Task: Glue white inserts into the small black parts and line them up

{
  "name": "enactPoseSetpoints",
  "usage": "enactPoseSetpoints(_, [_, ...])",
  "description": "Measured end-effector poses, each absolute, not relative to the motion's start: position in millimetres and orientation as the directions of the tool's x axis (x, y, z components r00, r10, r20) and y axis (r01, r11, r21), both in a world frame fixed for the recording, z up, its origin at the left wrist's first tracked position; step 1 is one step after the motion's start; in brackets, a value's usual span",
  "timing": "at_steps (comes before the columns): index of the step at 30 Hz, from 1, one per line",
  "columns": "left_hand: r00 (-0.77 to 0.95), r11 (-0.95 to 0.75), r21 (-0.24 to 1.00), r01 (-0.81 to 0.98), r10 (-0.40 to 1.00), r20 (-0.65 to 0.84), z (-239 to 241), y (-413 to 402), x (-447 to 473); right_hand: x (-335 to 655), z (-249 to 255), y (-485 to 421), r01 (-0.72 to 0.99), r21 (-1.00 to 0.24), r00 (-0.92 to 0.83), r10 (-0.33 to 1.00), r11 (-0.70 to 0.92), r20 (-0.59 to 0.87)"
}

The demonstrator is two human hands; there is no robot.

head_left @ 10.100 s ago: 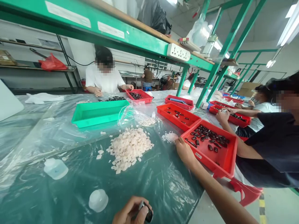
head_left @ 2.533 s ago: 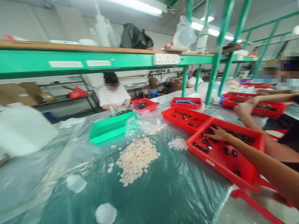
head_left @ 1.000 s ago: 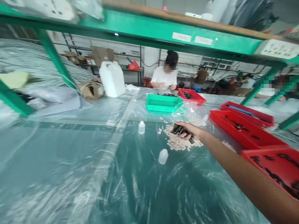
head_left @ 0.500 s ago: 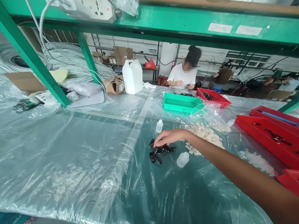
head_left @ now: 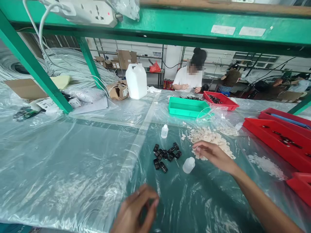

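My right hand (head_left: 213, 155) hovers at the near left edge of a pile of small flat beige pieces (head_left: 211, 137). Its fingers stretch loosely leftward, and nothing shows in them. My left hand (head_left: 137, 210), slightly blurred, is at the bottom of the view over the plastic-covered table (head_left: 80, 161). Its fingers are curved, with a gap to the thumb, and I see nothing held. Between and beyond the hands lies a cluster of small black block-like parts (head_left: 162, 166). A translucent squat bottle (head_left: 189, 165) stands tilted beside them, and a small white dropper bottle (head_left: 164, 131) stands behind.
A green tray (head_left: 188, 108) and red bins (head_left: 272, 139) with dark parts stand at the back and right. Small white pieces (head_left: 266, 166) lie at right. A white jug (head_left: 136, 81) stands behind. A green shelf frame (head_left: 170, 24) crosses above. A person (head_left: 189, 77) sits opposite.
My right hand has moved right from the black parts to the beige pile, uncovering the black parts. My left hand has come into view at the bottom.
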State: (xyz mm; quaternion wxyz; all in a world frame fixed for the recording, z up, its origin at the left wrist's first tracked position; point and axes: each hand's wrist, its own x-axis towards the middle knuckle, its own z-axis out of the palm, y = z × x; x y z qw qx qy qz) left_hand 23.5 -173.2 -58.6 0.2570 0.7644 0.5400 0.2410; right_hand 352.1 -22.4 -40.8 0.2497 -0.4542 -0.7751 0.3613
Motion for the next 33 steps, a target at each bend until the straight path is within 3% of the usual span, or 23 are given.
enactPoseSetpoints(6, [0.282, -0.271, 0.367, 0.89, 0.959, 0.024, -40, -63, 57, 348, -80, -50, 0.518, -0.802, -0.467, 0.884, 0.298, 0.026])
enactPoseSetpoints(11, [0.313, -0.29, 0.3, 0.909, 0.949, -0.028, -56, -31, 79, 331, -94, -51, 0.548, -0.794, -0.395, 0.918, 0.261, 0.03])
enactPoseSetpoints(14, [0.29, -0.267, 0.376, 0.887, 0.957, -0.007, -63, -28, 70, 328, -94, -53, 0.52, -0.823, -0.345, 0.938, 0.229, 0.043])
enactPoseSetpoints(17, [0.271, -0.251, 0.546, 0.799, 0.962, 0.046, -58, -26, 54, 331, -88, -56, 0.449, -0.872, -0.332, 0.942, 0.198, 0.043])
enactPoseSetpoints(23, [0.166, -0.186, 0.912, 0.365, 0.977, 0.132, -48, -35, 55, 336, -83, -62, 0.292, -0.938, -0.323, 0.942, 0.188, 0.088])
enactPoseSetpoints(27, [0.14, -0.087, 0.987, 0.134, 0.988, 0.068, -56, -51, 72, 340, -83, -67, 0.3, -0.935, -0.267, 0.958, 0.19, 0.109])
enactPoseSetpoints(33, [0.217, 0.076, 0.993, -0.095, 0.975, -0.054, -60, -63, 84, 343, -69, -78, 0.469, -0.795, -0.268, 0.92, 0.385, 0.288])
